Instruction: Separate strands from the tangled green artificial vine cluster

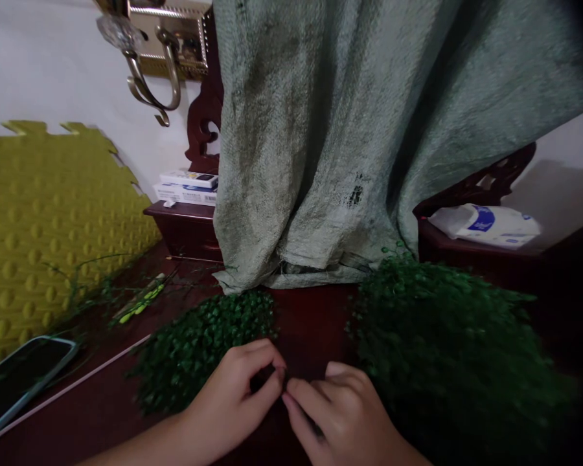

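My left hand (245, 382) and my right hand (337, 408) meet at their fingertips above the dark red table (304, 323). Thumb and forefinger of each are pinched together around something small and dark that I cannot make out. To the left, right beside my left hand, lies a green leafy bunch (199, 346) of small-leaved sprigs. A larger, blurred heap of green sprigs (447, 343) spreads to the right of my right hand.
A grey-green woven cloth (320, 129) hangs at the back. Leftward are a phone (24, 375) with a pale cable (82, 382), loose stems with yellow-green pieces (140, 304), a yellow foam mat (43, 226) and stacked boxes (187, 188). A tissue pack (495, 225) lies on the right ledge.
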Demonstrator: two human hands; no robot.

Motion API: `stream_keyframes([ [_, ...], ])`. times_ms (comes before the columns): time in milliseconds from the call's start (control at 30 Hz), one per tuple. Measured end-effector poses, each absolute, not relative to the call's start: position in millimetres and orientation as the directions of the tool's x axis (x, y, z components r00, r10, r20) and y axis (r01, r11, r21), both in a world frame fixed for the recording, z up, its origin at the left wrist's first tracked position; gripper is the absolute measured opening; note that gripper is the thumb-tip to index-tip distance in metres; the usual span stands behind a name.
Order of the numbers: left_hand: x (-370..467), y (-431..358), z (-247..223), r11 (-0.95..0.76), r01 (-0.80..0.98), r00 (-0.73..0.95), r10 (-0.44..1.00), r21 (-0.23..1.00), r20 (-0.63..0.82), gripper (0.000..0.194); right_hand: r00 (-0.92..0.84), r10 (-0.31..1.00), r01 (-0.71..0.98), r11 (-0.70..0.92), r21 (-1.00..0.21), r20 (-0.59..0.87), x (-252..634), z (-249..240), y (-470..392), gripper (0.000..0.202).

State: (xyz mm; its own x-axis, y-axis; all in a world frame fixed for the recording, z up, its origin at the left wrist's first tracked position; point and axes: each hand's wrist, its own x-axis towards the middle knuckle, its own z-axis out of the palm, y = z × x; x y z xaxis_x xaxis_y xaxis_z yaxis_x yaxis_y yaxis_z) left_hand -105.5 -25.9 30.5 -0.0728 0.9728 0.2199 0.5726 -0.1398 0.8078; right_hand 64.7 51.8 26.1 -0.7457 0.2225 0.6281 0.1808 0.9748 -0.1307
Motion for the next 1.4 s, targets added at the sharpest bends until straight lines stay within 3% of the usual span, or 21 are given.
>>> stream_keyframes([
  [267, -107.8, -29.0, 34.5, -0.197, 0.581, -0.171, 0.919, 0.79, 0.355, 0.018, -0.772, 0.183, 0.144, 0.983, -0.114, 0.609, 60.8, 27.3, 55.5, 0.022],
  [467, -109.6, -30.1, 37.9, -0.202, 0.592, -0.29, 0.85, 0.781, 0.44, 0.013, -0.818, 0.248, 0.208, 0.969, -0.136, 0.519, 61.3, 28.4, 55.7, 0.026],
  [700, -110.0, -27.9, 37.0, -0.176, 0.611, -0.313, 0.842, 0.772, 0.439, 0.012, -0.821, 0.283, 0.232, 0.959, -0.163, 0.496, 60.4, 26.5, 55.6, 0.038],
  [1400, -114.5, -27.6, 32.1, -0.134, 0.604, -0.38, 0.818, 0.786, 0.432, 0.019, -0.833, 0.304, 0.23, 0.95, -0.209, 0.463, 60.3, 27.6, 51.6, 0.023],
])
